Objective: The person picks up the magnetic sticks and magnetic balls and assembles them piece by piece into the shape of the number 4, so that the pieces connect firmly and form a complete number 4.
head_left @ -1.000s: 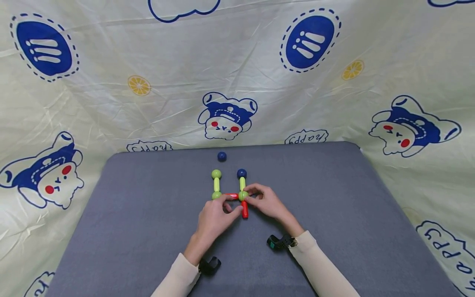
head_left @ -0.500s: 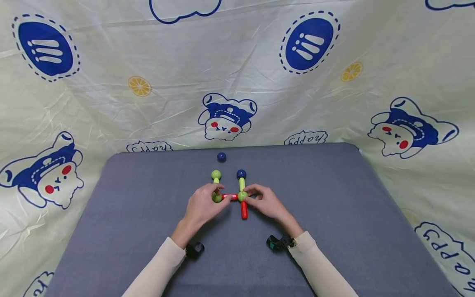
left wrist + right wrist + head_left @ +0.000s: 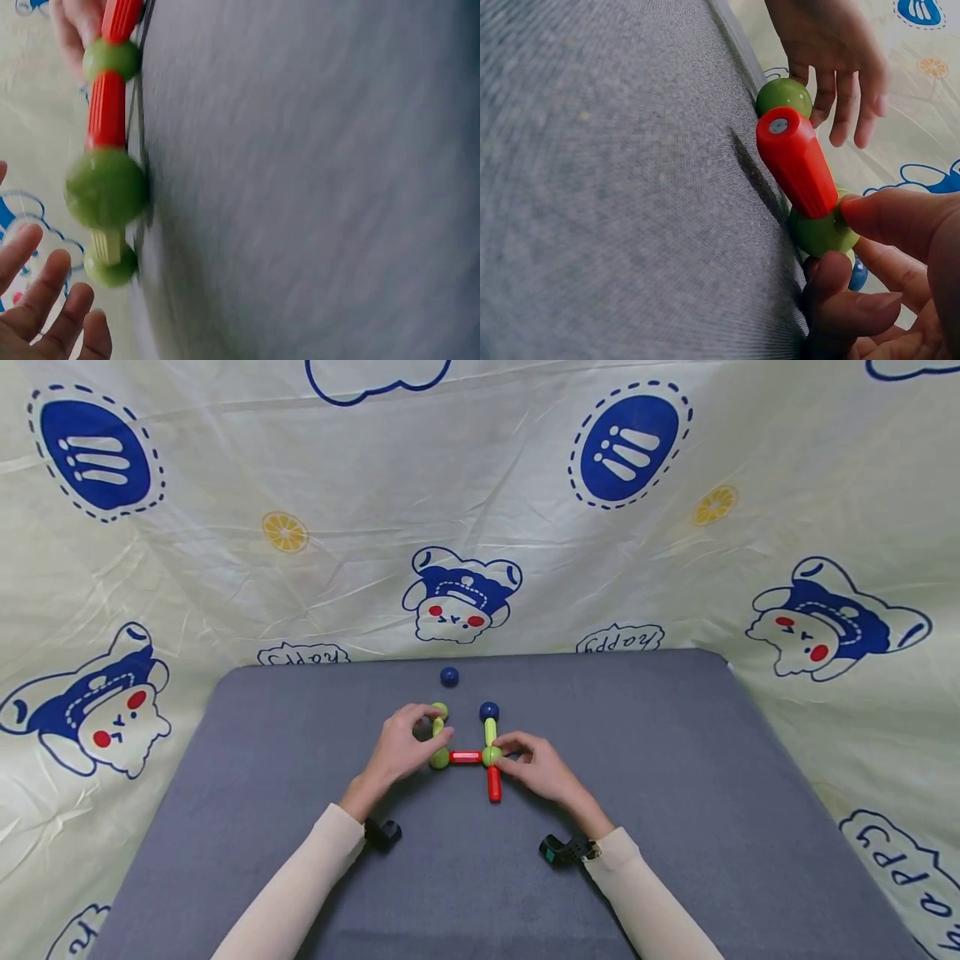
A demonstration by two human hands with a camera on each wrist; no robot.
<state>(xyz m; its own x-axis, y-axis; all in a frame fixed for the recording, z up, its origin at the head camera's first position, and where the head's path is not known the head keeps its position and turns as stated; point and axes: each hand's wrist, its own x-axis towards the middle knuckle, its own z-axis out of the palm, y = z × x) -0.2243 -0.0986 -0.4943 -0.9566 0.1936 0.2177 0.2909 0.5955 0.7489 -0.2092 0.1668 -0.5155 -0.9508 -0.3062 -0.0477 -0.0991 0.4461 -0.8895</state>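
A magnetic ball-and-stick frame lies on the table. My right hand [image 3: 542,767] pinches its right green ball [image 3: 491,755] between thumb and fingers. From that ball one red stick [image 3: 494,785] points towards me, and a yellow-green stick [image 3: 491,731] runs away to a blue ball [image 3: 489,711]. Another red stick [image 3: 466,757] links it to the left green ball [image 3: 439,758]. My left hand [image 3: 401,743] is over the frame's left side, fingers parted and loosely bent beside the far green ball [image 3: 440,710]. It partly hides the left yellow-green stick [image 3: 107,246].
A loose blue ball [image 3: 449,677] lies near the back edge of the grey table [image 3: 637,735]. Behind the table hangs a pale printed curtain [image 3: 360,585]. Each wrist wears a black camera [image 3: 384,835].
My left hand has moved away from the red sticks, leftward and back to the frame's far left side. The right hand has kept its pinch on the green ball.
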